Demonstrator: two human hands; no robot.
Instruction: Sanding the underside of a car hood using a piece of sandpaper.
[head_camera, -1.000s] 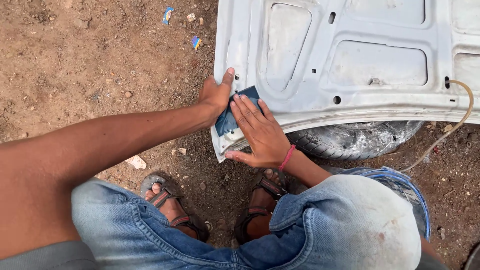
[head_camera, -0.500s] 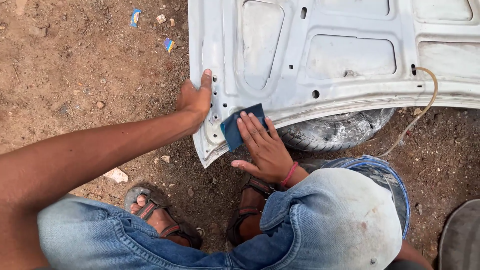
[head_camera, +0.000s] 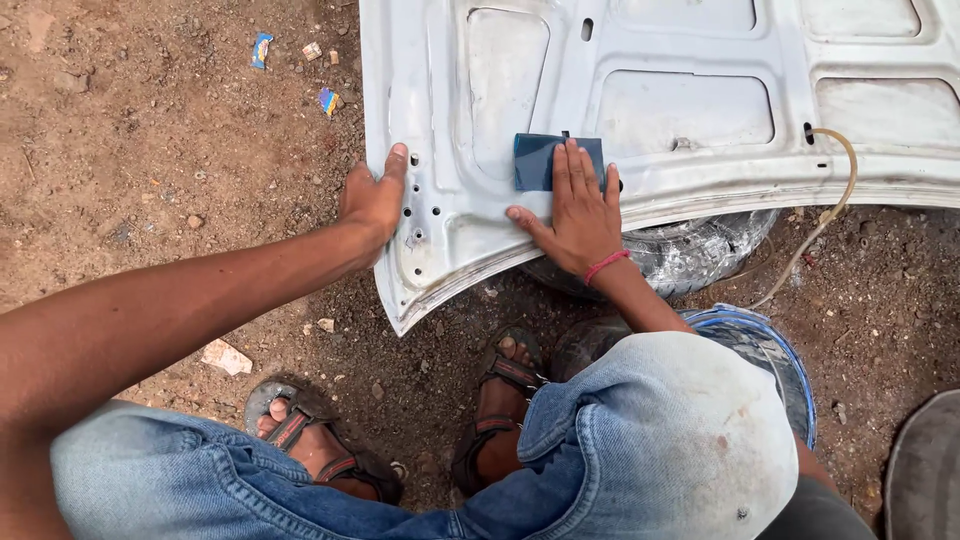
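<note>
A white car body panel (head_camera: 700, 90) lies inner side up, propped on a tyre (head_camera: 700, 250). My left hand (head_camera: 375, 200) grips the panel's left edge, thumb on top near some small holes. My right hand (head_camera: 575, 205) lies flat with fingers together, pressing a dark blue sheet of sandpaper (head_camera: 540, 160) onto the panel near its lower edge. A red band circles my right wrist.
Bare dirt with scraps of litter (head_camera: 262, 48) lies to the left. A thin tube (head_camera: 830, 200) curls off the panel's lower right. My sandalled feet (head_camera: 500, 400) and denim-clad knees fill the bottom, with a blue-rimmed bucket (head_camera: 770, 350) under my right knee.
My right hand has slid the blue sandpaper from the panel's lower left corner to the right and farther onto its face. My left hand stays on the panel's left edge.
</note>
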